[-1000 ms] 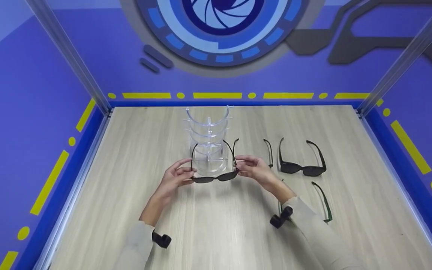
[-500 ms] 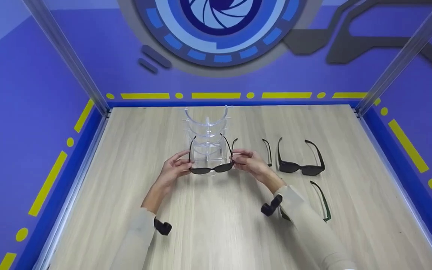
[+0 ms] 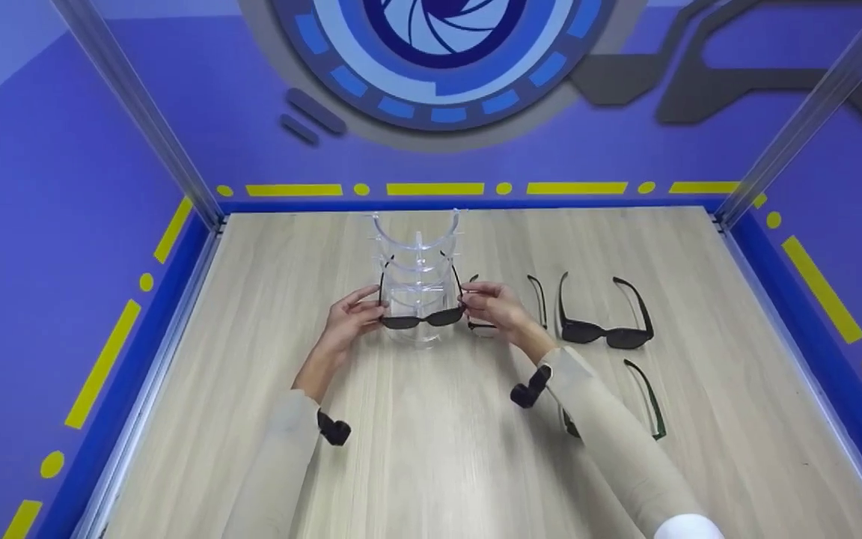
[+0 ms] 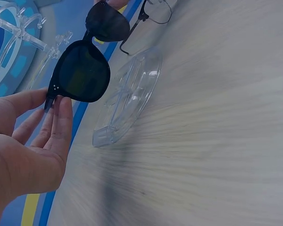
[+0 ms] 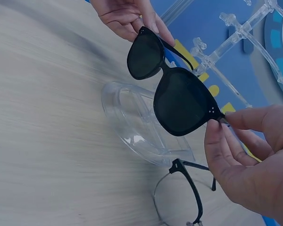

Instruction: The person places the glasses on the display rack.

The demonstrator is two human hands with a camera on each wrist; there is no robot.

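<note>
**Seating the dark sunglasses on the clear stand**

Both hands hold one pair of black sunglasses [image 3: 422, 320] level in front of the clear acrylic stand [image 3: 417, 258], lenses facing the person, temples open and reaching back on either side of the stand's column. The left hand [image 3: 352, 318] pinches the frame at its left hinge corner between thumb and fingers [image 4: 56, 122]; the right hand [image 3: 492, 307] pinches the opposite corner, thumb and forefinger [image 5: 221, 136] closed on the hinge. The glasses hang above the stand's round base [image 5: 137, 125], at about the height of its lowest curved arm, not yet resting on anything as far as the wrist views show.

To do this well, I judge that the pair should be kept square to the column, both corners at equal height, so the bridge meets the middle peg and the temples clear the knobbed arm ends (these look easy to snag). A light pinch at the hinges seems right; pressing on the lenses would smudge them. Let go only once the frame bears on the arm.

On the table [image 3: 251, 389] to the right lie a thin wire-rimmed pair [image 5: 179, 197] just beside the base, another black pair [image 3: 601, 329], and a green-tinged pair [image 3: 644, 400] partly hidden by the right sleeve
</note>
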